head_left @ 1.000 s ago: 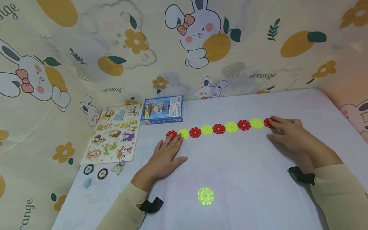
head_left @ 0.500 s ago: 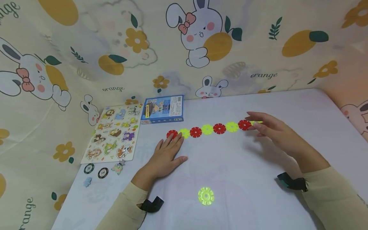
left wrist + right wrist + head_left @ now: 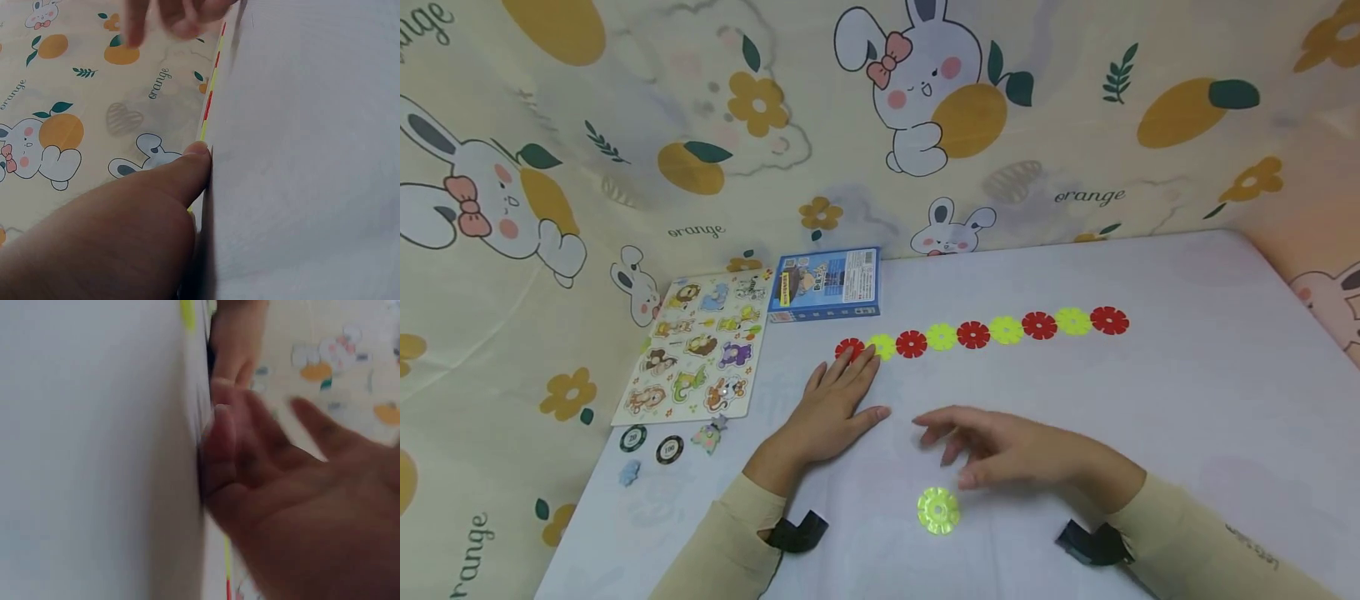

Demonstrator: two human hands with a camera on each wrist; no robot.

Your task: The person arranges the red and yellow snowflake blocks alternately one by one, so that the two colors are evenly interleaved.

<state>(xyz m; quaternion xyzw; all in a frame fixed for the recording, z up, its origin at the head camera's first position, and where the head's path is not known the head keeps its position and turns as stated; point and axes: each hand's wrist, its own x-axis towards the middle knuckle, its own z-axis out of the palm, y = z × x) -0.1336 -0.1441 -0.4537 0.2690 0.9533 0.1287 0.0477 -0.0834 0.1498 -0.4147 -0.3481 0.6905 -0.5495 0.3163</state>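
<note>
A row of red and yellow-green notched plastic discs, flower-shaped, runs across the white table in the head view, with a red disc [image 3: 1109, 321] at its right end. Flat over the left end of that row lies my left hand [image 3: 827, 417], fingertips on the first red disc [image 3: 849, 349] and the yellow-green disc [image 3: 883, 347] beside it. My right hand [image 3: 1007, 446] hovers with loosely bent fingers and nothing in them. Just below its thumb, a single yellow-green disc [image 3: 938, 510] lies apart from the row. The right wrist view shows this hand blurred.
At the back left stands a blue box [image 3: 824, 285], next to a board with animal pictures [image 3: 696, 350]. Two round chips, a green-rimmed one [image 3: 633, 438] and a black-rimmed one [image 3: 670, 450], lie near small figure pieces [image 3: 707, 435]. A rabbit-print cloth [image 3: 865, 200] hangs behind.
My right hand has left the red disc at the row's right end and swung left and toward me, near the lone yellow-green disc. The left hand stays in place.
</note>
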